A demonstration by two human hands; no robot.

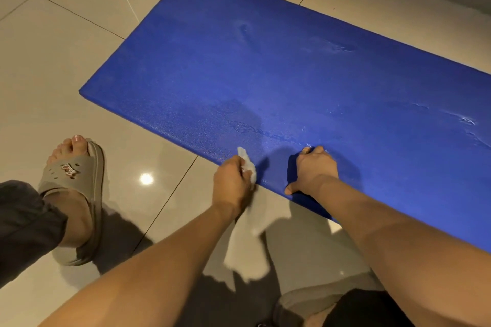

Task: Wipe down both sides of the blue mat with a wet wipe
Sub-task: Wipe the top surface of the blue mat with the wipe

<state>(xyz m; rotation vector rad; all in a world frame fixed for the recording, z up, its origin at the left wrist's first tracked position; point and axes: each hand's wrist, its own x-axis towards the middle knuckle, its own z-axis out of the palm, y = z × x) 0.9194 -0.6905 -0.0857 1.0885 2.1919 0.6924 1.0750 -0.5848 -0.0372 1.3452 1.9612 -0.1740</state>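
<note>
Blue mat (pixel 292 61) lies flat on the tiled floor (pixel 66 61), top face up. Its long axis runs from the left corner out past the right of the view. The short end is at left and the near long edge passes right under your hands.

Wet wipe (pixel 248 166) is bunched in your left hand (pixel 233 180), fingers curled round it. One tip pokes up over the mat's edge and the loose tail hangs below the wrist, clear of the mat. The hand sits right at the near edge, toward the left end.

Right hand (pixel 314 170) is just beside it, further along the same edge. Its fingers are curled over the top face with the thumb down at the edge, so it's gripping the mat's edge. I can't tell whether the edge is lifted off the floor yet.

The relation that matters is that the whole mat lies ahead of both hands, away from you. Any flip hinges about the long axis, rolling the near edge up and over to the far side. The right hand is the one placed to do it — the left is busy with the wipe.

My read is that the damp streaks along the near strip mean the top face is at least partly wiped, and the underside isn't done.

Count: one mat, one wipe, two hands. There are two slippers — one on the foot at left (pixel 74 175), one partly cut off at the bottom (pixel 300 302).
</note>
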